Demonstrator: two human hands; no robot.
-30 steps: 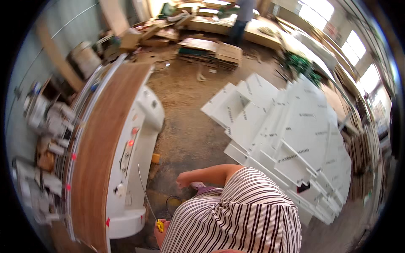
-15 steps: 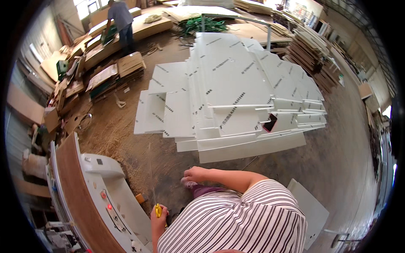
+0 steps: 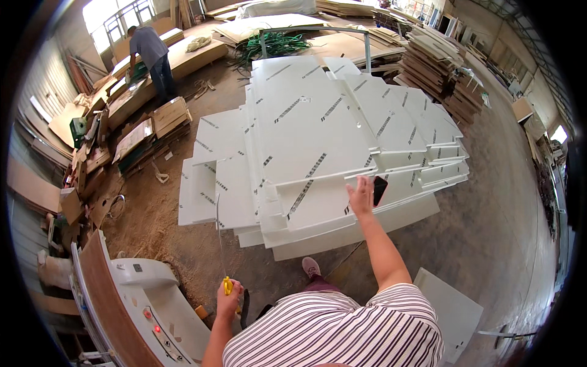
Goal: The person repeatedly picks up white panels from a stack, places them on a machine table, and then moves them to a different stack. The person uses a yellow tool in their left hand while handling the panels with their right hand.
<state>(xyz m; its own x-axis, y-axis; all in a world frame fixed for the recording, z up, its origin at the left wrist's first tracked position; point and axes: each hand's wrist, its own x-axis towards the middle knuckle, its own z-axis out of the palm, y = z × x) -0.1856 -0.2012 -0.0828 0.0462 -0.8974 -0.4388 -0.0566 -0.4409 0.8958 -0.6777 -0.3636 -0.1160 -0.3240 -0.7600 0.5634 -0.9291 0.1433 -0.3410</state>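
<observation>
My left hand (image 3: 227, 301) is closed around a yellow tape measure (image 3: 227, 285), low and left of my body. Its thin metal blade (image 3: 221, 244) is drawn out and points away from me toward the left side of the panel pile. Over the near edge of the stacked white panels (image 3: 318, 134) reaches my right hand (image 3: 362, 197), fingers apart and holding nothing. Whether its fingertips touch the panel is hard to tell. Just right of that hand, a dark phone with a reddish edge (image 3: 380, 191) lies on the panels.
A white machine (image 3: 160, 293) with red lights stands at the lower left beside a brown board (image 3: 107, 300). Scrap wood (image 3: 82, 159) is heaped at left, where a person (image 3: 150, 55) bends over boards. Green straps (image 3: 275, 46) lie behind the pile. Another white panel (image 3: 449, 312) is at right.
My right hand has gone from beside my body forward and right onto the panel pile, its fingers spreading. I have stepped closer to the pile. The tape measure stays in my left hand.
</observation>
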